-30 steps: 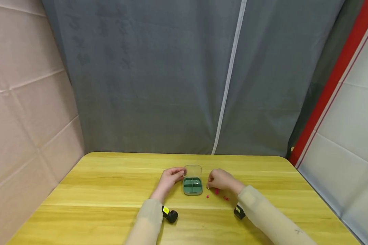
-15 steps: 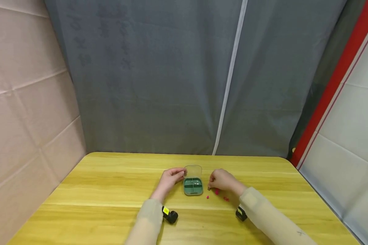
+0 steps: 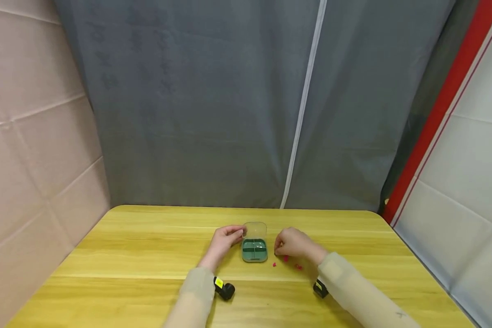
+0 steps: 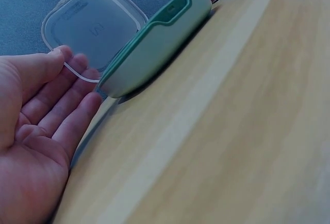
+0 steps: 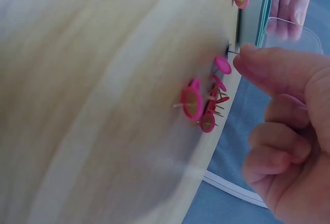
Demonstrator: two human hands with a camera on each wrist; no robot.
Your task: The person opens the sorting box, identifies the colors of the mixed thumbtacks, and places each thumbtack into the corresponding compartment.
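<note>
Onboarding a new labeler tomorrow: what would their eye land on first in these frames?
Probably the small green box at mid-table, its clear lid swung open, the left hand touching the lid's edge. Next, the cluster of pink pushpins lying on the yellow wooden table just right of the box, with the right hand over them, its fingers curled. Whether it pinches a pin cannot be told.

green box (image 3: 254,251), clear lid open, pink pushpins (image 5: 203,100) beside
</note>
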